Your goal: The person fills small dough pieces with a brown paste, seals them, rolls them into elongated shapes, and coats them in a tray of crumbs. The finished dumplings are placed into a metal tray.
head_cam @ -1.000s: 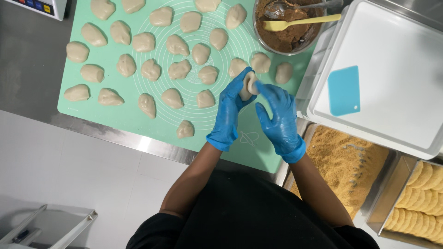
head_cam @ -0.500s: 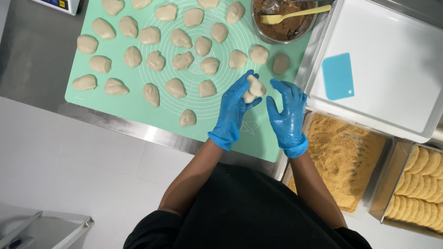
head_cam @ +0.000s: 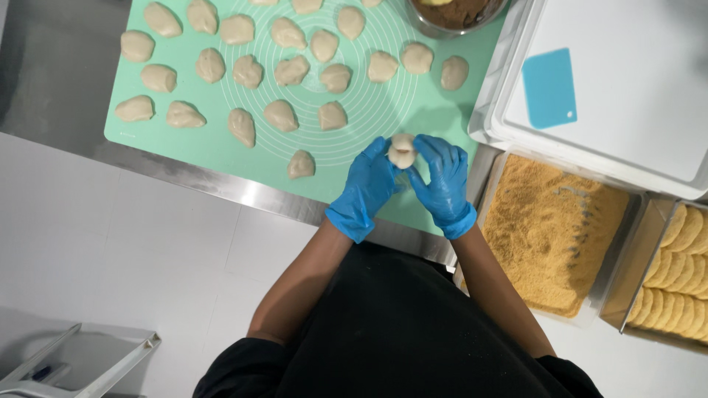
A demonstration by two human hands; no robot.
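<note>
Two gloved hands pinch one dough ball above the green mat.

The left hand and right hand, both in blue gloves, curl their fingers closed around a pale dough ball held between them over the near edge of the green mat. Beyond it on the mat lie rows of dough pieces; right of the mat sit a white tray and a crumb tray.
</note>
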